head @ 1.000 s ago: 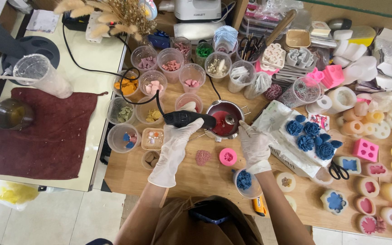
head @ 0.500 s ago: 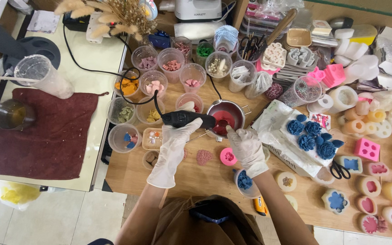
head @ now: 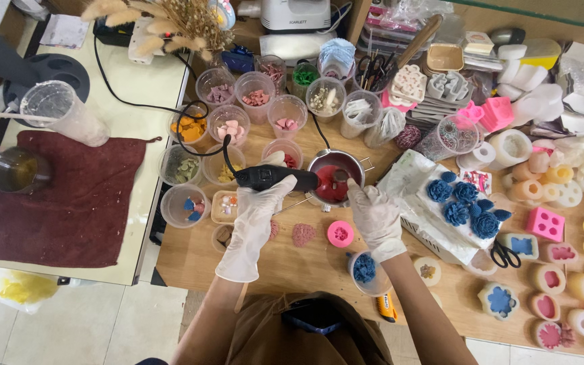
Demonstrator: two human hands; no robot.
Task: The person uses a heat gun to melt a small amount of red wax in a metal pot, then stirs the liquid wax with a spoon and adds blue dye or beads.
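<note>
Gloves are covering both hands at the middle of the frame. The left hand (head: 255, 220) is wrapping its fingers (head: 273, 191) around a black corded heat tool (head: 275, 178), which is lying level across the top of the palm, its nozzle pointing right toward a small metal pot (head: 334, 181) of red wax. The fingers are curling closed over the tool's body from below and behind, so the tool is sitting above them, just left of the pot. Its black cord (head: 170, 108) is looping away toward the upper left of the frame.

The right hand (head: 375, 215) is sitting just right of the pot, fingers (head: 358, 195) bunched loosely and touching the pot's rim or something small at it; whether they are pinching anything I cannot tell, since the fingertips are hiding the contact.

Below the pot, on the wooden table (head: 292, 263), a pink round mould (head: 340, 234) and a reddish heart-shaped piece (head: 303, 234) are lying side by side. A clear cup holding a blue flower (head: 365, 269) is standing under the right wrist. Blue wax flowers (head: 464, 203) are resting on a white tray to the right. Clear tubs of coloured wax bits (head: 258, 98) are crowding the upper middle, and a dark red cloth (head: 76, 196) is spreading across the left.
</note>
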